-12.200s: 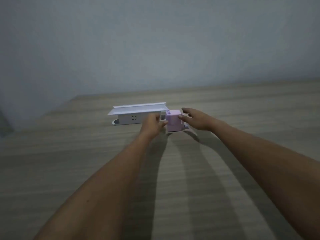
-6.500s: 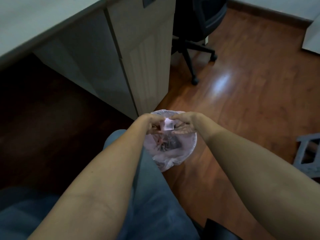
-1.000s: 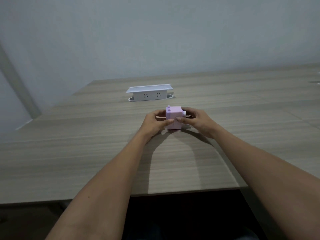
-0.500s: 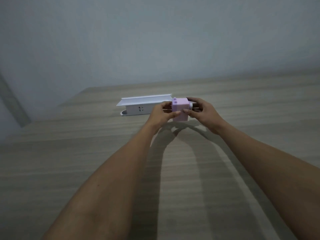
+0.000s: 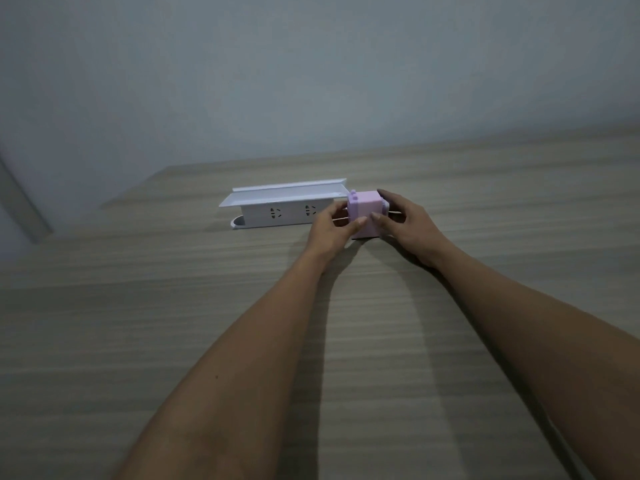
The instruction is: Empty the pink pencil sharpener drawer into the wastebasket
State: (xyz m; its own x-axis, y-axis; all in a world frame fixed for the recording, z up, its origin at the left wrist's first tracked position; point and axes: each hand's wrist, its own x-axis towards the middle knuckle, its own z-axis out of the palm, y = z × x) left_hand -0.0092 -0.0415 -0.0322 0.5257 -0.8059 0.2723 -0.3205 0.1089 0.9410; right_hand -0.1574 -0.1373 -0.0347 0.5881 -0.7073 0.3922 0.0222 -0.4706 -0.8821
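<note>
The pink pencil sharpener, a small box with little knobs on top, rests on the wooden table just right of a white socket box. My left hand grips its left side with thumb on the front face. My right hand holds its right side, fingers curled around the back and thumb at the front. The drawer looks pushed in, flush with the body. The wastebasket is out of view.
A white pop-up socket box with its lid raised stands on the table, close against the sharpener's left side. A grey wall rises behind the table's far edge.
Both hands carried the sharpener away from me and set it down beside the white socket box. My grip on it has stayed the same.
</note>
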